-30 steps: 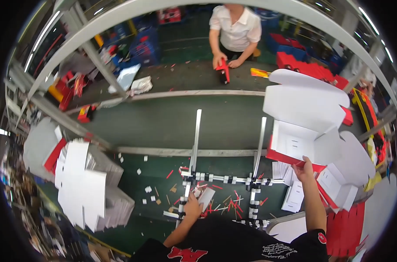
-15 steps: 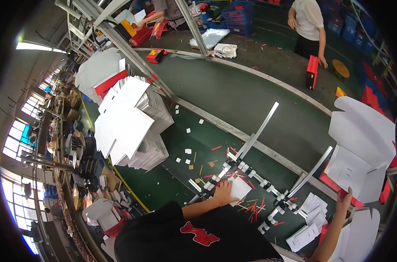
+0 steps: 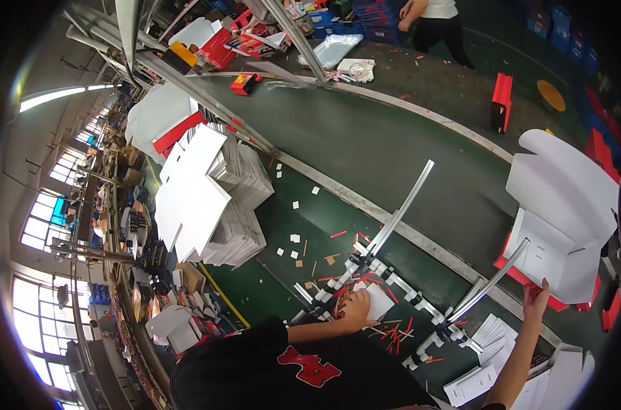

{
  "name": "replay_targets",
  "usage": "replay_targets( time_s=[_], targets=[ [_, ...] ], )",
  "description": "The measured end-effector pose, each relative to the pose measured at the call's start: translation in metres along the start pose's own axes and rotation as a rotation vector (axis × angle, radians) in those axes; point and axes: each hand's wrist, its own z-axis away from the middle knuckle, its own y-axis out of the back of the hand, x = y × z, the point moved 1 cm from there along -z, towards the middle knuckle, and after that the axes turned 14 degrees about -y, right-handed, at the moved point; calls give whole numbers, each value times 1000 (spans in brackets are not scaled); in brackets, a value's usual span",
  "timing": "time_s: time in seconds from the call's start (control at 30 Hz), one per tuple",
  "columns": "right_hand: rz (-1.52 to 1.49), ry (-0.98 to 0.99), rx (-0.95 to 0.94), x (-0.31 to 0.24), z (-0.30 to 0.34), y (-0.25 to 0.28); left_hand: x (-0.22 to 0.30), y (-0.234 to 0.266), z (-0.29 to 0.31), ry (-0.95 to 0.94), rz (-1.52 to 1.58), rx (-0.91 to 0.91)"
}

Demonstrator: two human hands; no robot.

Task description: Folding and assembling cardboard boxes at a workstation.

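Note:
My left hand (image 3: 355, 307) lies at the left edge of a small stack of white paper sheets (image 3: 380, 302), its fingers curled over that edge. The stack sits inside a jig of metal rods with black-and-white clamps (image 3: 392, 277). Out to the right, my right hand (image 3: 536, 299) grips the near red edge of an open box (image 3: 554, 263) with a white lining and its lid raised. A rod's tip overlaps the box in view. Printed white leaflets (image 3: 471, 385) lie fanned near my right forearm.
A tall stack of flat white cardboard blanks (image 3: 191, 198) stands at left. Red and tan sticks (image 3: 398, 333) and small white squares (image 3: 295, 205) are scattered on the green table. Beyond runs a dark conveyor belt (image 3: 365, 154) with a red box (image 3: 502, 102) past its far rail. People work there.
The open box has shifted left with my right hand and now sits partly behind a rod. My left hand has moved slightly over the sheets. A person across has stepped left.

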Motion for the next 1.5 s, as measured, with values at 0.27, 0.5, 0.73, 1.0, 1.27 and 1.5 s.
replay_targets(
  time_s=[0.27,0.5,0.73,1.0,1.27,1.5],
  targets=[
    [-12,-42,-54,3,-3,-13,11,3,-1,33,41,-91],
    [-18,-74,-10,8,-1,-16,19,1,-2,44,14,-195],
    [-16,-51,35,19,20,-29,18,4,-5,37,-36,-251],
    [-13,-79,-25,21,7,-12,14,11,-1,4,-33,-159],
    [-71,-69,-56,31,11,-47,6,17,4,-87,55,7],
    [-47,-96,-67,41,-16,-53,4,14,9,-165,308,110]
  ],
)
